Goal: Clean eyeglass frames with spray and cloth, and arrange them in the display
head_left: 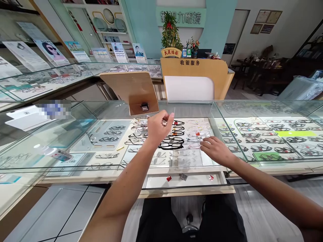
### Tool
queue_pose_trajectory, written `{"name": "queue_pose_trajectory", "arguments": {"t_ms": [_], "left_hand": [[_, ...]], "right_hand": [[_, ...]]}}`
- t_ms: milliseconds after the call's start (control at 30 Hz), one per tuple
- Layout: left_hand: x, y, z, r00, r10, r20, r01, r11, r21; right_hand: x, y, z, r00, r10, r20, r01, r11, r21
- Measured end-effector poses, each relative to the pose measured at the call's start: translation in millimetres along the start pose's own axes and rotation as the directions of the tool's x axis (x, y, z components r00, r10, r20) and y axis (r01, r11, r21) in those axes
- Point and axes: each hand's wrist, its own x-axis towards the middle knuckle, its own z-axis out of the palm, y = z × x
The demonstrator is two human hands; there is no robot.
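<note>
My left hand (159,127) is over the glass-topped display case (141,163), fingers curled and thumb pressed in. A bit of something whitish (165,123) shows between thumb and fingers, too small to name. Beneath and beside this hand are rows of black-framed eyeglasses (171,144), seen through the glass. My right hand (214,149) lies palm down on or just above the glass, fingers loosely bent and holding nothing visible. Nearest to it are thin-rimmed eyeglasses (195,139), some with small red tags.
A pulled-out drawer (156,183) with several small tags sits at the front edge. A brown-backed stand mirror (131,87) rises behind my left hand. On the left glass stand a white bottle (52,153) and a white folded card (25,117). A wooden counter (219,72) is farther back.
</note>
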Motion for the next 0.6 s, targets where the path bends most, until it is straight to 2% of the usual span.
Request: {"name": "queue_pose_trajectory", "arguments": {"t_ms": [100,167,267,367,433,500,600], "left_hand": [[0,-3,1.9,0.997,0.072,-0.003,-0.072,0.996,0.044],[0,-6,3.5,0.994,0.107,-0.025,-0.105,0.992,0.073],[0,-12,6.2,0.989,0.144,-0.038,-0.139,0.985,0.106],[0,-15,6.5,0.993,0.121,0.006,-0.12,0.979,0.167],[2,-16,2.8,0.994,0.079,0.082,-0.095,0.971,0.218],[7,-16,-5.1,0.979,0.026,0.203,-0.079,0.963,0.258],[15,-13,-22.8,0.901,-0.078,0.428,-0.056,0.955,0.293]], "right_hand": [[4,0,1,1.0,0.008,-0.009,-0.009,1.0,-0.006],[7,3,-2,0.999,0.05,-0.003,-0.05,0.997,0.055],[15,17,-13,0.976,0.216,0.036,-0.219,0.957,0.191],[30,36,-19,0.924,0.348,0.158,-0.376,0.9,0.221],[43,48,-17,0.891,0.365,0.27,-0.427,0.877,0.221],[54,56,-11,0.863,0.351,0.363,-0.448,0.864,0.231],[64,60,-1,0.842,0.32,0.435,-0.449,0.863,0.234]]}}
